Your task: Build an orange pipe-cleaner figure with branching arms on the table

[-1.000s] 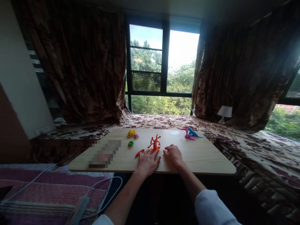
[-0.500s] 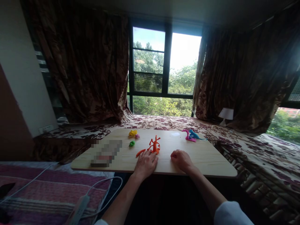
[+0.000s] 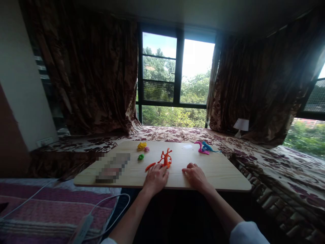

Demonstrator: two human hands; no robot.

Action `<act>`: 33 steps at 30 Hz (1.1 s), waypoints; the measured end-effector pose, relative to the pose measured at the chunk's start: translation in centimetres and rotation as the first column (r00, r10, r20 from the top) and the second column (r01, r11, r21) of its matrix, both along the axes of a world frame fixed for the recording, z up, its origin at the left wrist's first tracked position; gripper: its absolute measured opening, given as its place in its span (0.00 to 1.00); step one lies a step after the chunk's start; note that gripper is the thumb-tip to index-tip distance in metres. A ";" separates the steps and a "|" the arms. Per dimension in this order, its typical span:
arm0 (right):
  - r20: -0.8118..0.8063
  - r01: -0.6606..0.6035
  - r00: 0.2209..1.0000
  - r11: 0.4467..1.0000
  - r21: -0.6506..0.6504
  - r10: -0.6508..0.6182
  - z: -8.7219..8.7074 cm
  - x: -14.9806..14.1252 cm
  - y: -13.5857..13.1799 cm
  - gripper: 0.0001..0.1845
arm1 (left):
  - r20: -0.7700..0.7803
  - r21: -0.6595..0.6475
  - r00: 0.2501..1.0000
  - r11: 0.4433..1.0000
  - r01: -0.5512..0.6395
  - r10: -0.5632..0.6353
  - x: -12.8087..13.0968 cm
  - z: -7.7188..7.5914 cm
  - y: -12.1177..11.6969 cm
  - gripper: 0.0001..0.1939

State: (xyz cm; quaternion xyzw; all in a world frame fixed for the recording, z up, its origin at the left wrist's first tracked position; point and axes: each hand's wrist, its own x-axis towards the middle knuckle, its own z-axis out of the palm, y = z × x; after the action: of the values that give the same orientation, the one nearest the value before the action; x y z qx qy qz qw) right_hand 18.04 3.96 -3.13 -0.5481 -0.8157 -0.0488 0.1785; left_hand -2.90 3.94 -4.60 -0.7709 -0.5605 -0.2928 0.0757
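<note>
My left hand [image 3: 154, 177] lies flat on the light wooden table [image 3: 218, 171], fingers stretched out, just in front of an orange twisted figure [image 3: 165, 158] that stands upright. A loose orange piece [image 3: 150, 166] lies just left of those fingertips. My right hand [image 3: 194, 175] rests palm down on the table to the right, fingers loosely curled, holding nothing I can see. Further back lie a green lump [image 3: 140, 157], a yellow lump [image 3: 142, 145] with a small pink bit [image 3: 146, 148], and a pink and blue figure pair [image 3: 203, 147] at the far right.
A blurred flat object [image 3: 113, 167] lies on the table's left part. A white power strip and cable [image 3: 83, 227] rest on a striped cloth at lower left. A flowered bedspread, a small white lamp [image 3: 241, 126], curtains and a window lie beyond.
My right hand drew back from beside the orange figure toward the table's near edge. The left hand stayed almost in place. The view shifted slightly.
</note>
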 end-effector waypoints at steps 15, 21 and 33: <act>0.108 0.067 0.992 0.997 -0.036 -0.063 0.8 -0.6 0.5 0.15 | 0.012 -0.011 1.000 1.000 -0.026 0.027 0.2 0.3 -0.2 0.16; 0.096 -0.059 0.994 0.998 0.035 0.055 0.1 -0.1 -0.9 0.15 | 0.021 0.025 1.000 1.000 -0.014 0.013 0.1 0.2 -0.2 0.16; 0.084 -0.053 0.995 0.993 -0.103 0.062 2.4 -2.7 2.6 0.14 | 0.034 -0.004 0.999 1.000 -0.017 0.017 0.0 0.4 -0.1 0.16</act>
State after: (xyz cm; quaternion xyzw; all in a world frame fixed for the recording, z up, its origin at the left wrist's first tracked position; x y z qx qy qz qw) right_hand 15.36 6.58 -0.70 -0.5300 -0.8395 -0.0262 0.1165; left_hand -2.93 3.81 -4.18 -0.7611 -0.5689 -0.3043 0.0672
